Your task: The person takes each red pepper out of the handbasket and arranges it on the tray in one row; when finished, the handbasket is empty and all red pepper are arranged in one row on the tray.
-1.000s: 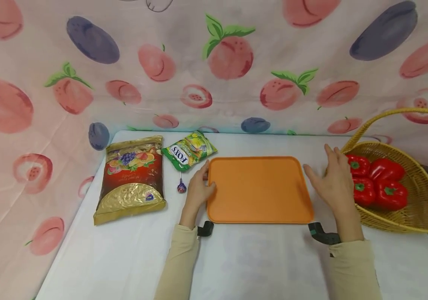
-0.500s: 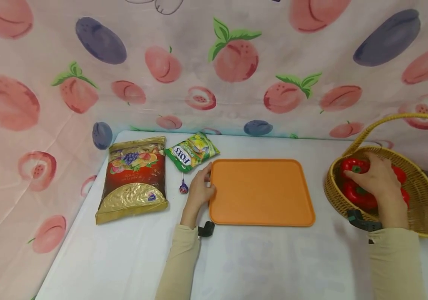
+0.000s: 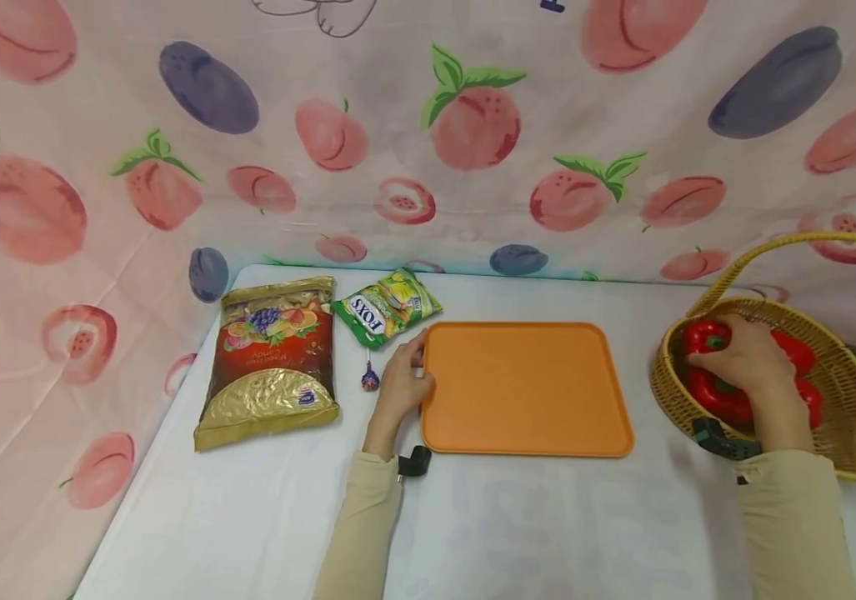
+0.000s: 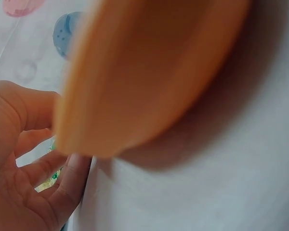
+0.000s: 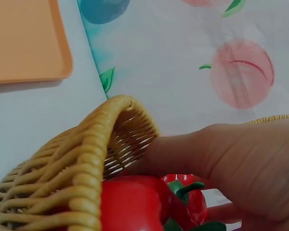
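My left hand (image 3: 397,387) grips the left edge of an orange tray (image 3: 528,387), thumb on the near side and fingers along the rim. The left wrist view shows that hand (image 4: 36,183) close up against the tray's rim (image 4: 101,139). On the right, my right hand (image 3: 761,371) reaches into a wicker basket (image 3: 669,396) and holds the far-left red bell pepper (image 3: 701,335) between thumb and fingers. Another red bell pepper (image 3: 716,398) lies nearer, and more sit partly hidden beneath the hand. In the right wrist view, the held pepper (image 5: 197,207) shows its green stem.
A large gold and red candy bag (image 3: 270,362) lies at the left. Beside it are a green Fox's candy bag (image 3: 388,307) and a purple-wrapped lollipop (image 3: 370,380). The basket's tall handle (image 3: 735,267) arches over it. A fruit-print cloth (image 3: 473,225) hangs behind the table.
My right hand has moved from the basket's left side into it and taken hold of a bell pepper. My left hand has stayed on the tray's edge.
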`<state>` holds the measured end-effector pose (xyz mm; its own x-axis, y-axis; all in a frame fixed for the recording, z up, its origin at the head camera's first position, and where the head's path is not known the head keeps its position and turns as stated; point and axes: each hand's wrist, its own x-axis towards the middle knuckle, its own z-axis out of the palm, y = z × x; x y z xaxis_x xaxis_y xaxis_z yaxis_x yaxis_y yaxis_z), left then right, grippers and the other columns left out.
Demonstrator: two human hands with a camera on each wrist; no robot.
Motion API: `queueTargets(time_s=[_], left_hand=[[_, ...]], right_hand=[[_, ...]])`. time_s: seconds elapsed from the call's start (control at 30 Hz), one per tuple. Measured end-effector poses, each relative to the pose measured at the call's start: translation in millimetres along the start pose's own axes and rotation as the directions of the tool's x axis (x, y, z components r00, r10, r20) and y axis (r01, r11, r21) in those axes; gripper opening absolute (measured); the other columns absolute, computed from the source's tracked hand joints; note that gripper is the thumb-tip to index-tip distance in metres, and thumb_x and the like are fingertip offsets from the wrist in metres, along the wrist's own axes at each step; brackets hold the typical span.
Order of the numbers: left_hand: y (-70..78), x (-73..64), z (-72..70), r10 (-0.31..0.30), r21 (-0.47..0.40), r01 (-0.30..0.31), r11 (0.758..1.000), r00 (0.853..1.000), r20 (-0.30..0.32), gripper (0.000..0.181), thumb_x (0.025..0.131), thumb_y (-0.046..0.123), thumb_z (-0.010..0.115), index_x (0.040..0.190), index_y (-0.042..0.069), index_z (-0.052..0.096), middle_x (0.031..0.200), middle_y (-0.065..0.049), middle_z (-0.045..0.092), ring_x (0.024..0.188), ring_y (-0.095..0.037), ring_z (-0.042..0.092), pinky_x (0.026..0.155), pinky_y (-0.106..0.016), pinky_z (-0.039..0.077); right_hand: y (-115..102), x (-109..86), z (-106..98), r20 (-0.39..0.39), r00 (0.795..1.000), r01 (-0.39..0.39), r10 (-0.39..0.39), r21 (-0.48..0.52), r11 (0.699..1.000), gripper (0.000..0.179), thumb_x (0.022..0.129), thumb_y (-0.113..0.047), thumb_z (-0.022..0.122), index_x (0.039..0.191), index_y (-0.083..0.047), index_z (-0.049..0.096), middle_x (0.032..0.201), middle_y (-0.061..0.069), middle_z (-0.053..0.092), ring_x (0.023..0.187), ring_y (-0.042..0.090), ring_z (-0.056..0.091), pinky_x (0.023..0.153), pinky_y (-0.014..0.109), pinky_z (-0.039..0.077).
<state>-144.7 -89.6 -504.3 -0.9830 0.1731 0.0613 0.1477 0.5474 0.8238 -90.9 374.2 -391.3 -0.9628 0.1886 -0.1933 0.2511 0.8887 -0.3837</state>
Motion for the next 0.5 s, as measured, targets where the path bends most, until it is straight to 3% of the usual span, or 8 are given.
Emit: queueTargets(time_s=[0.27, 0.5], left_hand=[[-1.1, -0.6, 0.6, 0.001, -0.031, -0.002, 1.000, 1.000, -0.015, 0.074, 0.074, -0.008, 0.064, 0.145, 0.006, 0.048, 0.123, -0.016, 0.060, 0.095, -0.027, 0.063, 0.083, -0.040, 0.050], [0.0, -0.8, -0.4, -0.016, -0.047, 0.016, 0.999, 1.000, -0.015, 0.074, 0.075, -0.008, 0.065, 0.145, 0.008, 0.049, 0.124, -0.015, 0.060, 0.094, -0.025, 0.061, 0.081, -0.038, 0.050]], right_hand=[[-4, -5.2, -3, -0.073, 0.997, -0.030, 0.030, -0.002, 1.000, 0.082, 0.089, -0.048, 0.066, 0.140, 0.007, 0.034, 0.123, 0.045, 0.030, 0.108, 0.060, 0.034, 0.076, 0.072, 0.033], [-23, -12.5, -15, -0.138, 0.988, -0.069, 0.071, 0.017, 0.997, 0.091, 0.090, -0.052, 0.061, 0.149, 0.007, 0.025, 0.128, 0.042, 0.034, 0.111, 0.058, 0.034, 0.081, 0.074, 0.032]])
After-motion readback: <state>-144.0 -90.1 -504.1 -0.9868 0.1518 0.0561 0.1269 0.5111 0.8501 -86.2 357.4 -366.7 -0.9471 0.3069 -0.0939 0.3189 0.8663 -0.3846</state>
